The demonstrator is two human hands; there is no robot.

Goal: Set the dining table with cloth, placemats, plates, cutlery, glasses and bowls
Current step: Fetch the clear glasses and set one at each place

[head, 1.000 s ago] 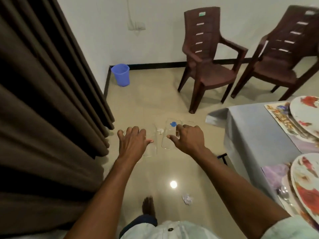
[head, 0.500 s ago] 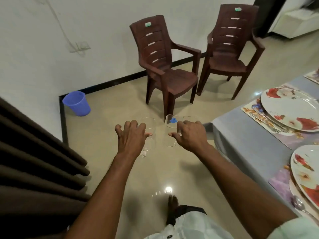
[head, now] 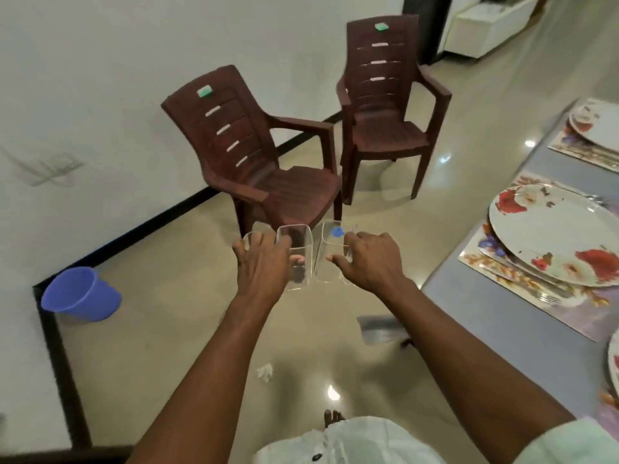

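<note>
Clear, square-sided glasses (head: 296, 259), one blue-stickered, held in left hand (head: 263, 266) and right hand (head: 371, 261) grip

Right edge crops the floral plate (head: 556, 236); both hands' fingers (head: 258, 244) hide glass walls.

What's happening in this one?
A person is carrying clear glasses, the left hand gripping one and the right hand another with a blue sticker, above the floor beside the table. The table already has its grey cloth, floral placemats and flowered plates. No glasses show on it yet.
</note>
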